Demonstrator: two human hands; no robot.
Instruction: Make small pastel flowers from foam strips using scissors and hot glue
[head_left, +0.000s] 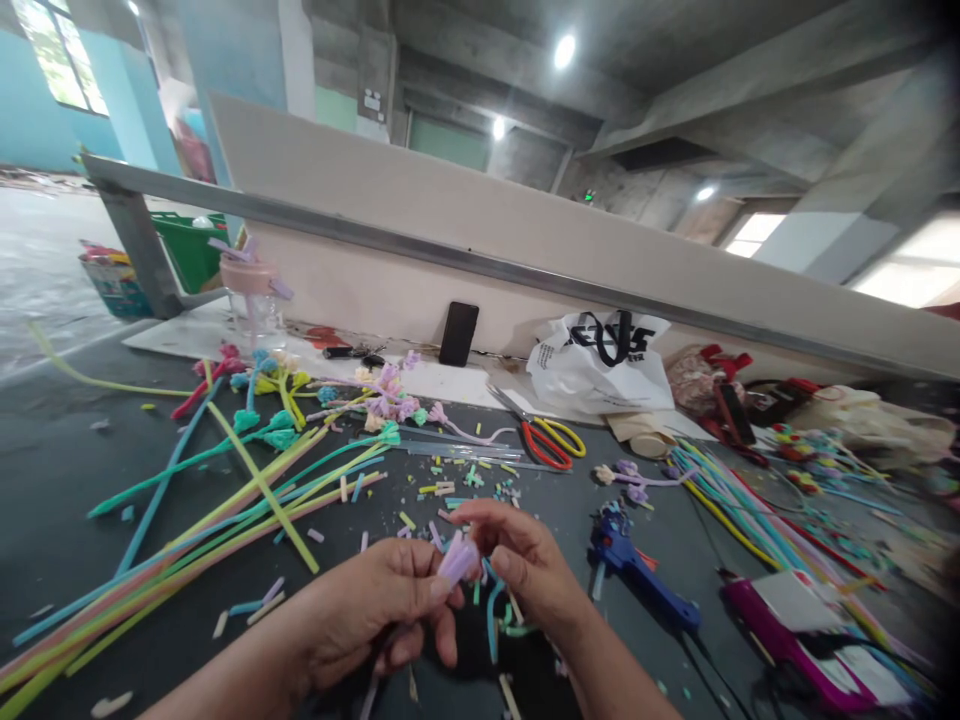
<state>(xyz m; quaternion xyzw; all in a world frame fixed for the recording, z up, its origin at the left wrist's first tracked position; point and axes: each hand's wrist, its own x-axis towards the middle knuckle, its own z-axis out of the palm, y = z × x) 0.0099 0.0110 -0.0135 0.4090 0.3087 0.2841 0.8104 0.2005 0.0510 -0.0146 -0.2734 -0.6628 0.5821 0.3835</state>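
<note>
My left hand pinches a small lilac pipe-cleaner flower between thumb and fingers, low in the middle of the view. My right hand is closed on the same flower from the right, fingertips touching its top. A blue pipe-cleaner piece curls just under my right hand. Below both hands lies the dark table, strewn with short cut bits.
Long coloured pipe cleaners fan across the left, with finished flowers behind. Red and yellow scissors and a blue glue gun lie to the right. A phone, white bag and pink-lidded cup stand at the back.
</note>
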